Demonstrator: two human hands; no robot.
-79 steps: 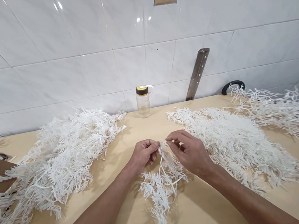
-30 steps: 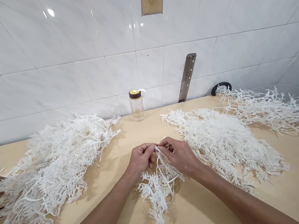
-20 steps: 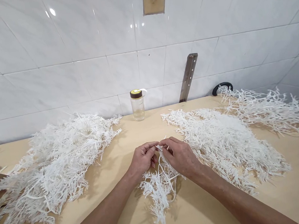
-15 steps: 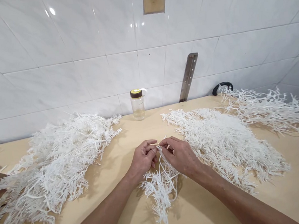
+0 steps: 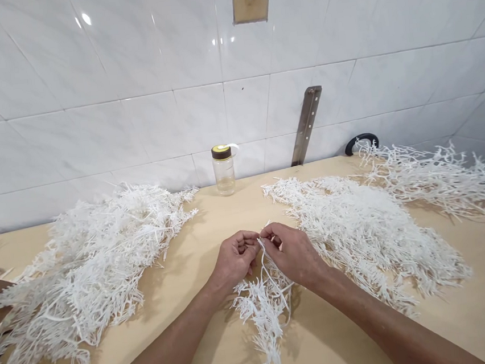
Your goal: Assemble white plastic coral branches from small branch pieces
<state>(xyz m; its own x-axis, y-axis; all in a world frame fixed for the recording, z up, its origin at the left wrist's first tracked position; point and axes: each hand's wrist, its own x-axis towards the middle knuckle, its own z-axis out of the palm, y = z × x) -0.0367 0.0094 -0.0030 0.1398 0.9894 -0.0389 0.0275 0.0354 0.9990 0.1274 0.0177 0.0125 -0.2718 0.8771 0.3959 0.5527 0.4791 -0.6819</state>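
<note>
Pinching a white sprig by one end, our right hand has a closed grip; we cannot tell whether our left hand holds it.

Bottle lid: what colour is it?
The lid is yellowish on top, dark around the side; head view.

Place: indoor spot for handwork; home or workshop, cannot tell
Wall: glossy white marbled tiles, brass-coloured plate high up
Counter: pale, back edge along the tiles
Material: left heap and right heap, white branched strands
Back edge: bottle, tilted metal strip
</note>
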